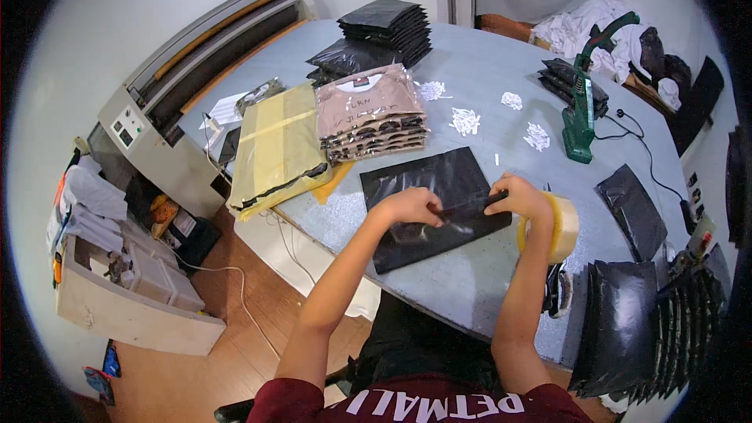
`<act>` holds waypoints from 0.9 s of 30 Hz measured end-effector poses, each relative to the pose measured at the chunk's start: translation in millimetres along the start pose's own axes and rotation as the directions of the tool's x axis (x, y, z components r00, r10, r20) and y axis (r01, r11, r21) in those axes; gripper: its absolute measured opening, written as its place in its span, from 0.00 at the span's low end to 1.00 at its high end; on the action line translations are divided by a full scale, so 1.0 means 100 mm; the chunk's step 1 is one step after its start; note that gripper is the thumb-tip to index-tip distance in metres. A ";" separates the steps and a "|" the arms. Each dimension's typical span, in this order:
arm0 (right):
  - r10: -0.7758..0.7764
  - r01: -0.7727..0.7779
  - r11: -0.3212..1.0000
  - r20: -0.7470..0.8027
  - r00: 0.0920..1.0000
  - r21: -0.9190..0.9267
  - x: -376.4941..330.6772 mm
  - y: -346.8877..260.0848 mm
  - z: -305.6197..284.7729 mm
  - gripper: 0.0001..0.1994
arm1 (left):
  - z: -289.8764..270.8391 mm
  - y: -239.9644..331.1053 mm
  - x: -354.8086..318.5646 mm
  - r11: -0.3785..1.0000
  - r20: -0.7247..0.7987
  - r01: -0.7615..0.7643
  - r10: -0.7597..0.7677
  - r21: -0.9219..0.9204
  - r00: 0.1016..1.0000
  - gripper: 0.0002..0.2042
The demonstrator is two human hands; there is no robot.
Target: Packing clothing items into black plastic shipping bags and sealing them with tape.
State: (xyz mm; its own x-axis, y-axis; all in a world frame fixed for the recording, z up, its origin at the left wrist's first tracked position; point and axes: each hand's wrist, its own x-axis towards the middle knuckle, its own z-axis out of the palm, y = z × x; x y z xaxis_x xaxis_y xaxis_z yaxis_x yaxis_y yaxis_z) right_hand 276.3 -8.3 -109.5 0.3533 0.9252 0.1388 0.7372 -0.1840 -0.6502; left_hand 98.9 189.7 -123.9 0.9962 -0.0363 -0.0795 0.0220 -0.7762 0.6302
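Observation:
A black plastic mailing bag point(423, 176) lies flat and slightly turned on the table in front of me. My left hand point(413, 206) rests over its middle, fingers curled in and pinching the plastic. At the bag's right side, my right hand point(520, 197) grips its edge between thumb and fingers. A large roll of clear tape with a yellowish core point(561, 227) stands just beside my right wrist, partly covered by it. Beyond the bag sits a stack of folded pink-brown shirts in clear bags point(368, 113).
A yellow-wrapped package point(278, 145) lies left of the shirts. Black bags are stacked at the back point(384, 23) and near right point(619, 321). Small white paper strips point(464, 121) lie in piles. A green handheld tool point(580, 117) stands at right, its cord trailing. A long machine point(157, 141) borders the left.

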 end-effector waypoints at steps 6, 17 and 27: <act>0.143 -0.147 0.909 0.038 0.989 0.390 0.01 0.11 -0.06 0.11 | -0.10 -0.07 -0.82 0.983 0.070 0.175 -0.178 0.055 0.982 0.16; 0.184 0.051 0.906 -0.500 0.846 0.420 0.11 0.40 0.71 0.09 | 0.85 -0.27 -0.92 0.745 -0.717 -0.103 -0.582 -0.659 0.382 0.09; 0.273 -0.248 0.961 -0.585 0.763 0.124 0.04 0.10 0.81 0.10 | 0.76 0.05 -0.79 0.697 -0.849 0.664 -0.498 -0.271 0.176 0.11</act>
State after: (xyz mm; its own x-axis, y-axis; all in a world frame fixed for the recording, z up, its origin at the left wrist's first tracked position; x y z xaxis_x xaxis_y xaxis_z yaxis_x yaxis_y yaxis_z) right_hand 238.5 20.3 -176.5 0.8081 0.4617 0.3658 0.5490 -0.3652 -0.7518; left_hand 14.3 140.5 -172.9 0.2366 0.9146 0.3279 0.6996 -0.3945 0.5957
